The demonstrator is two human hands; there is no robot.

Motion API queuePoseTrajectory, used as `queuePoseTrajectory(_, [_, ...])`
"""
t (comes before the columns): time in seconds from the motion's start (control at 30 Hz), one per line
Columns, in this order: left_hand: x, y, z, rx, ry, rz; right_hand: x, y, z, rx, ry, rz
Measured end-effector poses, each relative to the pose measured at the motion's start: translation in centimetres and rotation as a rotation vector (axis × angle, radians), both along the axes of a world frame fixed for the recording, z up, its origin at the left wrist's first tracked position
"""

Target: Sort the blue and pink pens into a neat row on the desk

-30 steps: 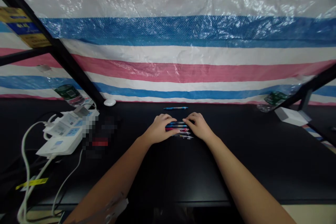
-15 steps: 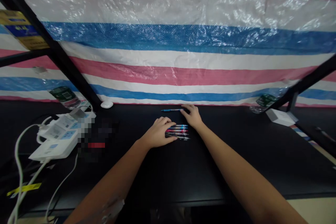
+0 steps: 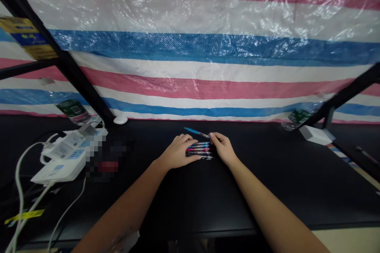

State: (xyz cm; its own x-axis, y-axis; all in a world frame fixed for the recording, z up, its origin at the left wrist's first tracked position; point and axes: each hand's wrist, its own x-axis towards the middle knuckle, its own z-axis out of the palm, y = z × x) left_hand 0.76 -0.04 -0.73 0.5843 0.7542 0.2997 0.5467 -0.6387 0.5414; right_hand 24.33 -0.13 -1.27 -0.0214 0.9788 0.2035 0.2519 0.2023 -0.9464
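Several pens (image 3: 199,151) with blue, red and black barrels lie side by side in a row on the black table (image 3: 190,193). My left hand (image 3: 179,152) rests on the left end of the row, its fingers curled over the pens. At the row's right end my right hand (image 3: 222,147) pinches the end of a blue pen (image 3: 194,132), which hangs tilted just above the row's far side.
White power strips (image 3: 63,154) with white cables sit at the left. A small white round object (image 3: 120,119) lies by the striped tarp wall. Plastic bottles lie at far left (image 3: 73,109) and far right (image 3: 298,118). A white box (image 3: 315,134) sits right. Black frame bars slant on both sides.
My right hand reached to the far blue pen, took it by its end and brought it back toward the row. My left hand stayed on the pens.
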Motion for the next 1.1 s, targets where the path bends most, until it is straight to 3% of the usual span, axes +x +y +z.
queuePoseTrajectory(0.1, [0.3, 0.3, 0.0, -0.095, -0.222, 0.087, -0.2, -0.4, 0.6, -0.03, 0.041, 0.068])
queuePoseTrajectory(0.2, [0.5, 0.8, 0.2, -0.328, -0.607, 0.206, -0.3, -0.4, 1.1, -0.031, 0.044, 0.1])
queuePoseTrajectory(0.3, [0.7, 1.2, 0.4, -0.528, -0.948, 0.201, -0.5, -0.5, 1.2, -0.076, 0.075, 0.131])
queuePoseTrajectory(0.4, [0.9, 1.2, 0.4, -0.608, -1.16, 0.155, -0.7, -0.6, 1.2, -0.155, 0.128, 0.156])
queuePoseTrajectory(0.5, [1.2, 1.1, 0.3, -0.632, -1.253, 0.165, -1.0, -0.7, 1.2, -0.154, 0.169, 0.149])
queuePoseTrajectory(0.67, [1.5, 1.2, 0.0, -0.654, -1.342, 0.215, -1.4, -0.9, 1.4, 0.017, 0.234, 0.08])
queuePoseTrajectory(0.83, [1.5, 1.2, -0.2, -0.658, -1.365, 0.195, -1.6, -1.3, 1.6, -0.131, 0.292, 0.167])
queuePoseTrajectory(0.97, [1.4, 1.2, -0.2, -0.661, -1.357, 0.198, -1.6, -1.3, 1.5, -0.057, 0.307, 0.132])
queuePoseTrajectory(1.1, [1.4, 1.2, 0.0, -0.673, -1.362, 0.203, -1.6, -1.2, 1.4, -0.119, 0.343, 0.133])
